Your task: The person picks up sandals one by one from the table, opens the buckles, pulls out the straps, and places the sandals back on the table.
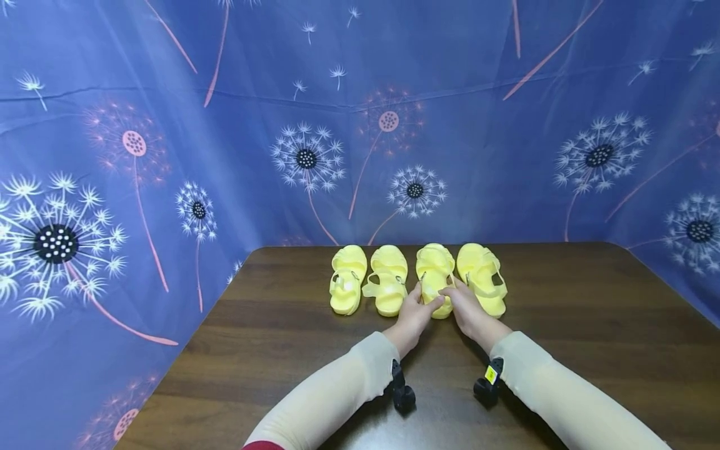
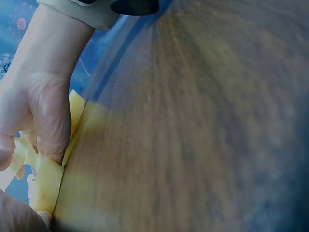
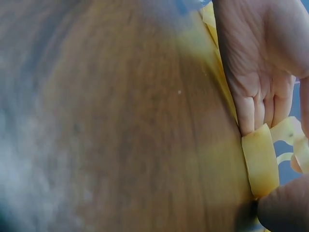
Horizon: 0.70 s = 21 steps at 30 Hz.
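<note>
Several yellow sandals stand side by side in a row toward the back of the brown table. My left hand (image 1: 413,317) and right hand (image 1: 471,314) hold one sandal (image 1: 433,285) between them, one at each side of its heel, thumbs over the heel end. In the left wrist view its heel band (image 2: 48,183) shows low on the table beside my fingers. The right wrist view has the same band (image 3: 260,159) below the fingers of my right hand. A neighbouring sandal (image 1: 388,269) lies just left, and another sandal (image 1: 478,265) just right, partly behind my right hand.
The leftmost sandal (image 1: 347,269) has its strap turned inward. Dark wood table (image 1: 270,350) extends around the row. Behind it hangs a blue cloth (image 1: 478,156) with dandelion prints, close to the table's back edge. Black wrist cameras sit on both sleeves.
</note>
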### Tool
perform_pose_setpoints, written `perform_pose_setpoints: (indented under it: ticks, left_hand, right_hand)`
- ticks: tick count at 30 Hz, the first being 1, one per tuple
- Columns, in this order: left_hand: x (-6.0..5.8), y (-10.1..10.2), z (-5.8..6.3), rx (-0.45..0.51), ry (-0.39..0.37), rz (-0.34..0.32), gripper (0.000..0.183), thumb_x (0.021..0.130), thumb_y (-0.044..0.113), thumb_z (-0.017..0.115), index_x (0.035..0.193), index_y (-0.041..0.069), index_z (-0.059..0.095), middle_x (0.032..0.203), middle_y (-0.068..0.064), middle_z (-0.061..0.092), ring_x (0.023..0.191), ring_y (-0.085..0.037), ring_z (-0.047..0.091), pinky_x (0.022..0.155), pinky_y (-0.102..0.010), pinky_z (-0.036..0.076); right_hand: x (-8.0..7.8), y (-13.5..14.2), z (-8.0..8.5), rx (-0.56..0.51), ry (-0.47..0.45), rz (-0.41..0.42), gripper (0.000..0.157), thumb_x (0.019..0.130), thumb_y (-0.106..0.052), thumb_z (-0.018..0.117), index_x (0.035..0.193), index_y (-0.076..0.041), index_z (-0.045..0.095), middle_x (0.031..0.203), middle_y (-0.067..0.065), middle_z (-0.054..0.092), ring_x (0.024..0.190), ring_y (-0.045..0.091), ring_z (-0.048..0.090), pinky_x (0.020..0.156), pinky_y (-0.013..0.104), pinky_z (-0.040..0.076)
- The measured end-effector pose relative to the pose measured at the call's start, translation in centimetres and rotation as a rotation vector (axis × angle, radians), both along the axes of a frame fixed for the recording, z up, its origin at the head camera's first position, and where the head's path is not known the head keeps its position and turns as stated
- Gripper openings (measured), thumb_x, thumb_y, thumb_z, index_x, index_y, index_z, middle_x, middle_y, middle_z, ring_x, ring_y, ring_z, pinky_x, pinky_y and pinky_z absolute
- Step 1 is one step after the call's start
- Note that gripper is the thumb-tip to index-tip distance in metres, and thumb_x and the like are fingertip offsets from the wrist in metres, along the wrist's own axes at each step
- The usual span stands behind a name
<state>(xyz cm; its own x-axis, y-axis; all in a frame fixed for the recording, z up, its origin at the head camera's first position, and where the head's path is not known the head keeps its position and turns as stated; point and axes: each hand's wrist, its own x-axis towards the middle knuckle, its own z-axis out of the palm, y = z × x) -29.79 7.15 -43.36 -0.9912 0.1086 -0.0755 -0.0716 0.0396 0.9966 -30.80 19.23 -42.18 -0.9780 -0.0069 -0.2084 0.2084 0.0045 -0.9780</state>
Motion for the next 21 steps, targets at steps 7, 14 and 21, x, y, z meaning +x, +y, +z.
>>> perform_pose_setpoints:
  ticks: [7,14,21]
  left_hand:
    - [0.2,-0.2,0.0,0.001,0.017,0.000,0.075,0.090,0.027,0.070,0.148,-0.002,0.033,0.155,-0.016,0.033,0.143,-0.030,0.031,0.117,-0.043,0.029]
    - [0.6,-1.2,0.8,-0.023,0.039,-0.016,0.074,0.092,0.029,0.067,0.149,0.000,0.031,0.155,-0.018,0.031,0.143,-0.032,0.030,0.117,-0.042,0.029]
    - [0.8,-3.6,2.3,-0.079,0.183,-0.073,0.071,0.093,0.026,0.066,0.150,0.003,0.030,0.156,-0.015,0.030,0.144,-0.031,0.029,0.117,-0.041,0.028]
  right_hand:
    - [0.4,0.0,0.4,-0.059,0.012,-0.001,0.066,0.099,-0.007,0.035,0.153,-0.001,-0.003,0.162,0.013,-0.006,0.149,0.027,-0.009,0.123,0.042,0.001]
    - [1.7,0.1,1.5,-0.014,0.021,-0.021,0.070,0.100,-0.010,0.038,0.153,-0.001,-0.008,0.161,0.016,-0.014,0.148,0.033,-0.011,0.122,0.045,-0.001]
    - [2.5,-0.2,2.8,0.001,0.141,-0.047,0.069,0.101,-0.006,0.038,0.154,-0.004,-0.005,0.162,0.012,-0.006,0.150,0.027,-0.002,0.122,0.040,0.004]
